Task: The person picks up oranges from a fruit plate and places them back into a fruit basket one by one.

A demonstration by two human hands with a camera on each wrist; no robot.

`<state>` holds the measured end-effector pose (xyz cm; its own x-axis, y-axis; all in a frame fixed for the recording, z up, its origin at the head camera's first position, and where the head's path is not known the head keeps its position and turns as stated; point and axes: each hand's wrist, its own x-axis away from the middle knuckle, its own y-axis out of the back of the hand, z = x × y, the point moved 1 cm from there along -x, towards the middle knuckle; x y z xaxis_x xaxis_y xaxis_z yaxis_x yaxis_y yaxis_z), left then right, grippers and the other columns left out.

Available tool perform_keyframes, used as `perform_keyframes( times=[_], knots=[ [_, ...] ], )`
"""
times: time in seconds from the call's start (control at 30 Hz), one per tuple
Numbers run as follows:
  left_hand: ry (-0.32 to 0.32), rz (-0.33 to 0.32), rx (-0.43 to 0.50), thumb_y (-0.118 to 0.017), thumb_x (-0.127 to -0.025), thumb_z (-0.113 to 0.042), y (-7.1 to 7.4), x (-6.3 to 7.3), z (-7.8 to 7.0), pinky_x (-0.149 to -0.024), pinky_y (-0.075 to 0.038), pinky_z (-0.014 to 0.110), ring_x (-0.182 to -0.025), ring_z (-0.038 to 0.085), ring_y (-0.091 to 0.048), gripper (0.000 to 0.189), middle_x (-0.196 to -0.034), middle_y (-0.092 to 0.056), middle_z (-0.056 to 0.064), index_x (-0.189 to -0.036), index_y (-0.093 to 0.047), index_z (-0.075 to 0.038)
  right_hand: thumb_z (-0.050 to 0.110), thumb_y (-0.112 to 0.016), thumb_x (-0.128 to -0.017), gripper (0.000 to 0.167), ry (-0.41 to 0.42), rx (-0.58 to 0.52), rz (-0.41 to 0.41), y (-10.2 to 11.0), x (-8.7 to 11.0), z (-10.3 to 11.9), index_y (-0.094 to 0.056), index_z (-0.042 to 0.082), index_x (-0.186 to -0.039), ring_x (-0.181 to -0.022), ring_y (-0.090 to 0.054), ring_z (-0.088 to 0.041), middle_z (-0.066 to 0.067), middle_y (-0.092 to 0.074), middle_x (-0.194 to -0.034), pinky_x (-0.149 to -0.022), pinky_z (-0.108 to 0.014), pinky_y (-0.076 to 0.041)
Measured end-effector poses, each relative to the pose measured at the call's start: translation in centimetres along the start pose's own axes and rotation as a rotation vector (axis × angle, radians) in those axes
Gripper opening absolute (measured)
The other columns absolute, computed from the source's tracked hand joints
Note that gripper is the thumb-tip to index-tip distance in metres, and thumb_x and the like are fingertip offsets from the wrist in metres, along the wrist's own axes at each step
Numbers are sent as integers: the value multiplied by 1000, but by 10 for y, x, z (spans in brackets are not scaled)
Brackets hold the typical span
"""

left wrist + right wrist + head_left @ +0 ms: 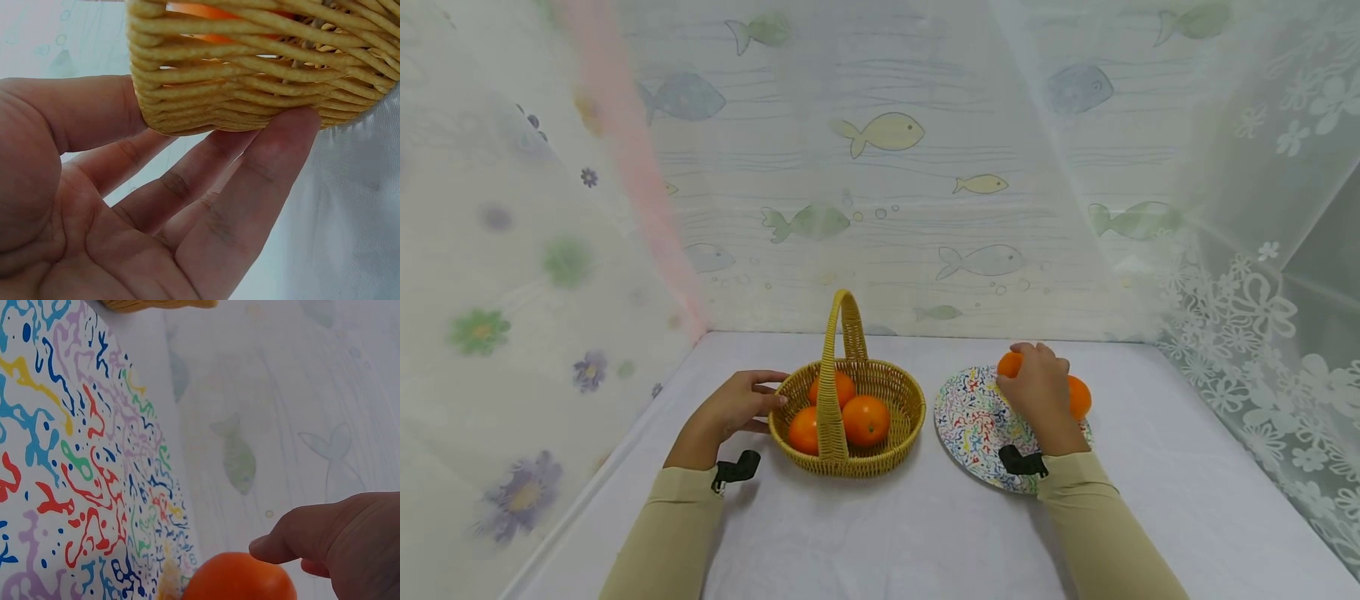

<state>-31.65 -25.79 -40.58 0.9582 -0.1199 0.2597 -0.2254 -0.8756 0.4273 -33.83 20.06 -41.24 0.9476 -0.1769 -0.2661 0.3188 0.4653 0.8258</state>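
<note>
A yellow woven basket [883, 463] with a tall arched handle stands on the table, holding three oranges [867, 420]. My left hand [736, 408] grips its left side; in the left wrist view, fingers [250, 187] touch the weave [250, 81] on both sides of the edge. To the right, a round plate [970, 421] bears a colourful squiggle pattern. Over its far part, my right hand [1041, 392] holds an orange [1009, 364], mostly covered by the hand. In the right wrist view the thumb touches that orange [240, 581]. Another orange [1079, 398] lies just right of the hand.
A white cloth covers the table [865, 533]. Behind it hangs a pale curtain [895, 267] printed with fish. Flowered fabric [520, 333] drapes down at the left, and white lace [1262, 375] at the right.
</note>
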Motion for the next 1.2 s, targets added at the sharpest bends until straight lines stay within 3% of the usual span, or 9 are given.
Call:
perform_keyframes(
  times=[0.23, 0.53, 0.93, 1.2],
  knots=[
    [5, 9, 11, -67, -100, -14, 0, 0, 0, -85, -64, 46, -117, 35, -68, 57, -143, -55, 28, -153, -48, -7, 30, -80, -85, 70, 4, 80, 7, -2, 2, 0, -54, 6, -145, -111, -46, -50, -31, -52, -141, -89, -61, -46],
    [-1, 11, 22, -67, -100, -13, 0, -1, 1, -84, -65, 47, -117, 36, -67, 57, -144, -54, 28, -154, -47, -7, 32, -81, -84, 70, 78, 176, 67, -2, 5, 2, -55, 1, -141, -101, -52, -47, -29, -66, -118, -87, -56, -42],
    [7, 5, 10, -68, -100, -14, 0, -1, 1, -85, -64, 47, -117, 35, -68, 57, -144, -55, 28, -153, -49, -8, 36, -83, -81, 67, 30, 119, 75, -6, 5, 1, -54, 5, -132, -101, -50, -44, -25, -67, -116, -82, -54, -46],
    [-1, 8, 11, -67, -100, -14, 0, -1, 2, -85, -64, 47, -116, 35, -68, 56, -144, -55, 28, -153, -49, -8, 36, -82, -81, 65, 40, 95, 43, -5, 5, 3, -55, 5, -132, -103, -49, -45, -25, -66, -118, -80, -53, -46]
  ],
)
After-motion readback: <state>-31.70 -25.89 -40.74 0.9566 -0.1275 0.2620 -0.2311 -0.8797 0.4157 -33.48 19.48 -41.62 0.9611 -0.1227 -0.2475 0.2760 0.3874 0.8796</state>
